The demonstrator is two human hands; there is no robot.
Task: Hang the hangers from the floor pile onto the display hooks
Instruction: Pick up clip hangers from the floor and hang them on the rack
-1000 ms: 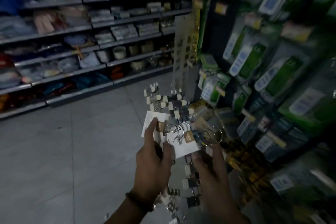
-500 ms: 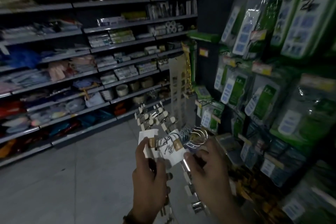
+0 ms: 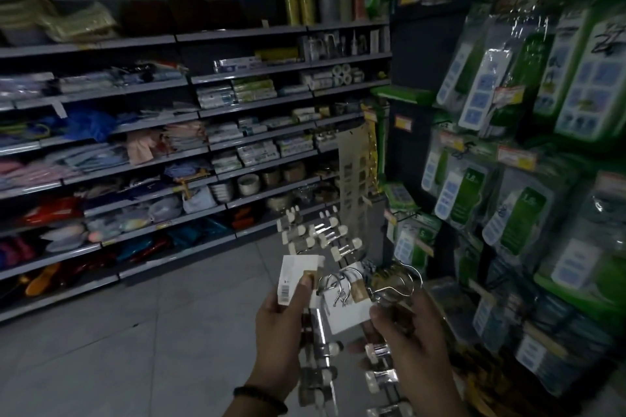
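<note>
Bundle of clip hangers [image 3: 321, 237] held at lower centre of frame, above floor [image 3: 135, 349], clips fanning up and down. Left hand [image 3: 279, 332], lower centre: grip closed on bundle, thumb pinning white tag [image 3: 294, 271] against fingers. Dark wristband [image 3: 261, 398] on left wrist. Right hand [image 3: 410, 349], just right of it: grip curled round bundle, thumb on white card [image 3: 349, 315], metal loops above thumb. Green packs [image 3: 521, 213] hang at right of frame. Stocked shelves [image 3: 237, 105] across left and centre. Light dim.
</note>
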